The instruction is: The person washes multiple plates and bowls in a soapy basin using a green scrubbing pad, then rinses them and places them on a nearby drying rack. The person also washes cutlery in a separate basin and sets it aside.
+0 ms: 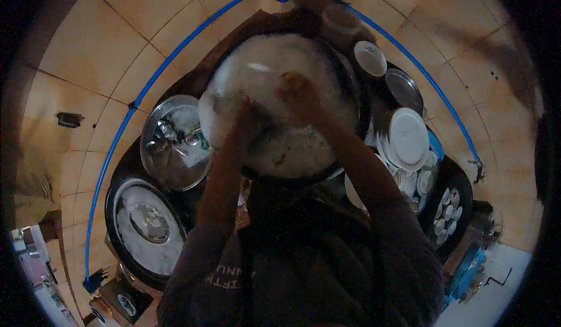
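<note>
Before me is a large round tub [307, 151] with whitish, sudsy contents. A pale, rounded, shiny surface [263, 64], perhaps a large plate or lid, lies across its upper part. My left hand [252, 110] touches or hovers by the near edge of that surface; its fingers are dim and blurred. My right hand [298, 92] is closed around a yellowish-brown scrubbing pad [296, 81], against the pale surface.
To the left, a metal basin [151, 160] holds cutlery, above a black tub [111, 222] of suds with a round dish inside. On the right stand stacked white plates [408, 138], a white bowl [370, 58] and a dark tub with small dishes [448, 211]. A blue pipe [171, 59] runs along the tiled wall.
</note>
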Tool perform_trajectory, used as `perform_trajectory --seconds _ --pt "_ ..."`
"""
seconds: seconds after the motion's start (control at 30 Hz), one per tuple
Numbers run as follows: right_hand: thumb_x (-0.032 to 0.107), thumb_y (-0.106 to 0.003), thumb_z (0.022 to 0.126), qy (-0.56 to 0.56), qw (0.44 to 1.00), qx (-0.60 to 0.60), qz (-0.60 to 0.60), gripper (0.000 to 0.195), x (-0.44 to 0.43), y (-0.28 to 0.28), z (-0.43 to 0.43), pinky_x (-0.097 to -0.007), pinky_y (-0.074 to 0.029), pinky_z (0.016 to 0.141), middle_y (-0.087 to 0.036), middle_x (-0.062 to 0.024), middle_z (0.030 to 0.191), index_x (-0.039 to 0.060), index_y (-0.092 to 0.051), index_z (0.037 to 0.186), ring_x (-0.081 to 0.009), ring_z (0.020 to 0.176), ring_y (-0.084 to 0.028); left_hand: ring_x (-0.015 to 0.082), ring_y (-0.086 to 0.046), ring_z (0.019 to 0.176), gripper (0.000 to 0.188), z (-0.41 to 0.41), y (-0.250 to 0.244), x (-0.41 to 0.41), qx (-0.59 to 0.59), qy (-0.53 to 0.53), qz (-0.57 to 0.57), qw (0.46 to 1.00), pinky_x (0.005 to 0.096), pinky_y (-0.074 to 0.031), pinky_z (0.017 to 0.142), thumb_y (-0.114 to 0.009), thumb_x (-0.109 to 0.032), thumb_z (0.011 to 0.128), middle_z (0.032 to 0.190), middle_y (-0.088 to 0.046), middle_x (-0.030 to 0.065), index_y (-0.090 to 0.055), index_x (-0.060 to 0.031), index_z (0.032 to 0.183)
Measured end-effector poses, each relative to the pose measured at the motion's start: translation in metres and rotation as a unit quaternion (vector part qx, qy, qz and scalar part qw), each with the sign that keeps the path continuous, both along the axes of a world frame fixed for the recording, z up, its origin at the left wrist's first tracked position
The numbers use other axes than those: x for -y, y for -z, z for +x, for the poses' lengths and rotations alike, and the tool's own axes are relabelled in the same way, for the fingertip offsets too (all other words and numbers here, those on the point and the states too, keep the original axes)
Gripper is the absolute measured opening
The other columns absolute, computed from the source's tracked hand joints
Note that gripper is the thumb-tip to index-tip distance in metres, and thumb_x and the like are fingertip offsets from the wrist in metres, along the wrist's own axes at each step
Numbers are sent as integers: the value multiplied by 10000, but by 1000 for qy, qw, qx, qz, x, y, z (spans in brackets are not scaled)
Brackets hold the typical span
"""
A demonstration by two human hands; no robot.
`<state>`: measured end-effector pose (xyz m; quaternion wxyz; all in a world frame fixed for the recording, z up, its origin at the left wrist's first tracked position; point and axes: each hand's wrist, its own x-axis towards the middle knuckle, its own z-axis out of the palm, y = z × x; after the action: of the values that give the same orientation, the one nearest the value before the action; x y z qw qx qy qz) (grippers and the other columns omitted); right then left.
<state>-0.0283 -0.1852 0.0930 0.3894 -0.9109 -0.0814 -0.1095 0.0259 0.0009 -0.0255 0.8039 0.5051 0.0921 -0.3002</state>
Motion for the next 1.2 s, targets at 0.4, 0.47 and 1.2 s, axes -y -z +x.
perform_trajectory --seconds 0.4,0.47,1.2 --pt "403 -505 846 184 940 286 36 473 -4 28 -68 -371 -394 839 -496 -189 1068 2 -468 1094 -289 973 -492 227 -566 814 257 -65 -99 61 563 203 337 727 302 -475 734 -573 -208 805 928 -601 71 -595 -27 987" --pt "365 -451 890 220 928 221 206 372 21 -8 -56 -365 -422 809 -528 -130 1023 29 -503 1041 -254 904 -514 235 -573 837 239 -74 -113 61 650 249 400 597 295 -475 745 -588 -154 767 935 -611 81 -598 -10 957" --pt "349 -627 783 341 576 -122 733 624 182 80 -433 -393 -401 909 -499 -110 1193 51 -395 1280 -274 1062 -489 344 -366 1228 407 -223 -61 186 787 445 126 409 498 -312 997 -509 -304 814 1277 -435 114 -500 -175 1200"
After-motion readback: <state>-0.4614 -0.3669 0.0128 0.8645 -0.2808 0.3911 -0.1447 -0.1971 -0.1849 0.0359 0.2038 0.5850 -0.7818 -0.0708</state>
